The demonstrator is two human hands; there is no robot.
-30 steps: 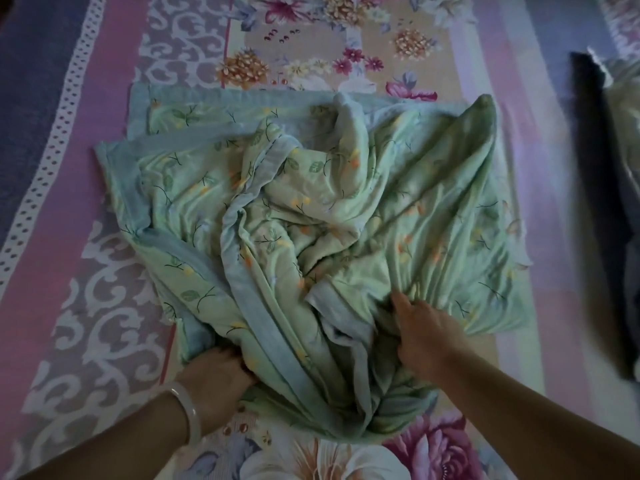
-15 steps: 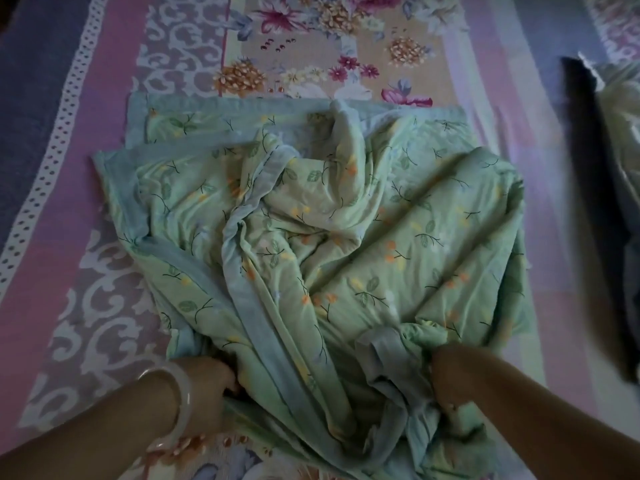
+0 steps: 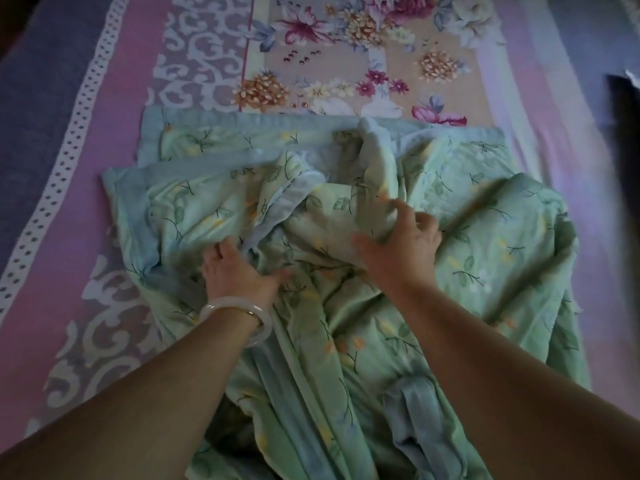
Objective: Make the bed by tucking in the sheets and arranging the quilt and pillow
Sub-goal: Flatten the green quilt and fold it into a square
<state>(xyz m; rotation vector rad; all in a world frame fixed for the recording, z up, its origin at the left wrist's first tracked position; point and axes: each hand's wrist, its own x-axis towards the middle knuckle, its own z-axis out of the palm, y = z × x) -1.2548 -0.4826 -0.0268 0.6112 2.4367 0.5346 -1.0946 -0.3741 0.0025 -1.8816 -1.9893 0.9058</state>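
Across the bed's striped floral sheet [image 3: 69,237], centre, lies the green leaf-print quilt [image 3: 156,216], bunched, blue border twisted thru the middle, far edge roughly straight. Left hand [image 3: 239,271], white bangle [image 3: 235,317] at wrist, has its grip curled on a border fold, prob. to anchor it; right hand [image 3: 401,244] pinches a raised ridge in its grip, likely to pull it flat.
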